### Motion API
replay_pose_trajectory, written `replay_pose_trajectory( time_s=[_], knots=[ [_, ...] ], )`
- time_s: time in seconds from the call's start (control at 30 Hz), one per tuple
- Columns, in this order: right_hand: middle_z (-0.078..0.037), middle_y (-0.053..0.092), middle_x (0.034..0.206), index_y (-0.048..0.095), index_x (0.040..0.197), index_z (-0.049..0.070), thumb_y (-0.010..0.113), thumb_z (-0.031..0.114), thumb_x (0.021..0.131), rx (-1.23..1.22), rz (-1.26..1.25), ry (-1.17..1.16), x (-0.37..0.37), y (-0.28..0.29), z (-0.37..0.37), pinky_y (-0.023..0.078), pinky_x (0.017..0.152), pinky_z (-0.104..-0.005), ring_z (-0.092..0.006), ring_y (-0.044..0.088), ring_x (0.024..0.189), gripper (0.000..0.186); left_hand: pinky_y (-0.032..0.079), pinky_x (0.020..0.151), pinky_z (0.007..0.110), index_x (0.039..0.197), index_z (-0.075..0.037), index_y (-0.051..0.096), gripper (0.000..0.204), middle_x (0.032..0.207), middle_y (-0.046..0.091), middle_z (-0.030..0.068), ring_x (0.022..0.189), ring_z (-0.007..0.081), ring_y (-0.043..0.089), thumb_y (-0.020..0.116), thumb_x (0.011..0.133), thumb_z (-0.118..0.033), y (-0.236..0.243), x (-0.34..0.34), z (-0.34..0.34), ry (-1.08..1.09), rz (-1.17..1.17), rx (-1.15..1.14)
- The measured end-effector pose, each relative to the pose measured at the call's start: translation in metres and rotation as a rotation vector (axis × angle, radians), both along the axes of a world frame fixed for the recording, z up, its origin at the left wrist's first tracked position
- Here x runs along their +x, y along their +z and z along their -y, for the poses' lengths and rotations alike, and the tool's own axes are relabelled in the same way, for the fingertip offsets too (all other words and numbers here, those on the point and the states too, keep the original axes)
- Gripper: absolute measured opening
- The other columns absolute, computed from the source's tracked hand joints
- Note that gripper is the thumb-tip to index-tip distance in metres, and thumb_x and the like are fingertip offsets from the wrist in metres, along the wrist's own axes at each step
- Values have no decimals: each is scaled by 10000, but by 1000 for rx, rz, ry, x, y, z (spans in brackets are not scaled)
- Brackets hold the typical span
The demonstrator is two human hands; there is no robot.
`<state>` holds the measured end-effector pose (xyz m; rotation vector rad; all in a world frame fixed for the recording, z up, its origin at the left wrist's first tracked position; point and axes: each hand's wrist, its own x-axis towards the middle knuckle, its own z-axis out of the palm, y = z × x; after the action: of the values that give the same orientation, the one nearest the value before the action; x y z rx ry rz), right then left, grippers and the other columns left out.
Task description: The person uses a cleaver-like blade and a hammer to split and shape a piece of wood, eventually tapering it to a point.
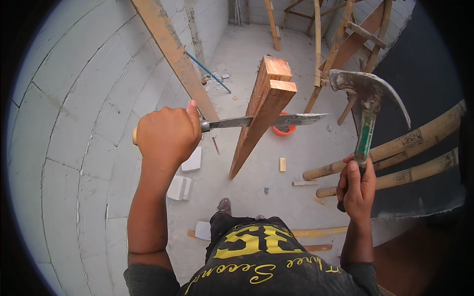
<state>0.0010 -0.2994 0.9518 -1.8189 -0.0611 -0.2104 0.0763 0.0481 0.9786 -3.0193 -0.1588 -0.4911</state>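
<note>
My left hand point(168, 133) is closed around the handle of a long blade point(306, 120), which lies across a reddish wooden beam point(256, 133) standing upright in the middle of the view. The blade meets the beam below its top, where a notched, stepped end point(277, 66) shows; how deep it sits in the wood I cannot tell. My right hand point(356, 185) grips a claw hammer point(365, 89) by its worn green-and-silver handle, its head raised to the right of the beam and clear of the blade.
Block walls point(69, 148) rise at left and back. A leaning plank point(168, 49), blue rod point(207, 69), orange bucket point(284, 129), white blocks point(178, 188) and wood scraps point(282, 164) surround the beam. Bamboo poles point(405, 175) and scaffolding point(335, 49) stand at right, beside a dark wall.
</note>
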Motion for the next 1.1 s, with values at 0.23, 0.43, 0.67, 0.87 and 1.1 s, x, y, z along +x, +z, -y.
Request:
replay_pose_trajectory(
  time_s=[0.23,0.43,0.67,0.87,1.1],
  knots=[
    [-38,478,686,489,1065,48,407,291,1108,203,596,-235,6,57,7,367,402,-214,-74,410,453,260,474,535,451,602,-17,679,529,555,604,192,496,369,601,432,983,-288,-4,9,17,36,88,17],
    [-128,537,620,480,938,-1,570,224,1032,-431,-219,24,0,-26,7,396,546,-417,-278,532,526,259,496,568,463,604,-17,674,522,586,625,198,521,381,613,425,973,-290,-8,3,38,40,68,0],
    [36,474,619,497,1001,56,512,205,1072,2,250,-133,-10,53,26,327,418,-218,-47,401,445,166,487,546,459,599,-31,674,510,571,623,180,509,370,607,419,967,-275,-36,4,55,41,17,-131],
    [-12,524,663,489,1036,23,518,280,1071,-117,117,-284,6,-40,35,381,454,-279,-92,484,482,260,482,510,434,584,-55,674,487,533,614,147,476,336,605,447,959,-267,-36,0,71,-49,18,-124],
    [-17,496,671,496,1012,53,498,272,1077,-113,-128,-189,-15,17,39,365,428,-256,-81,439,459,228,492,495,417,606,-86,681,413,549,634,126,466,293,628,489,936,-244,-33,-10,78,-119,-108,-111]
  ],
)
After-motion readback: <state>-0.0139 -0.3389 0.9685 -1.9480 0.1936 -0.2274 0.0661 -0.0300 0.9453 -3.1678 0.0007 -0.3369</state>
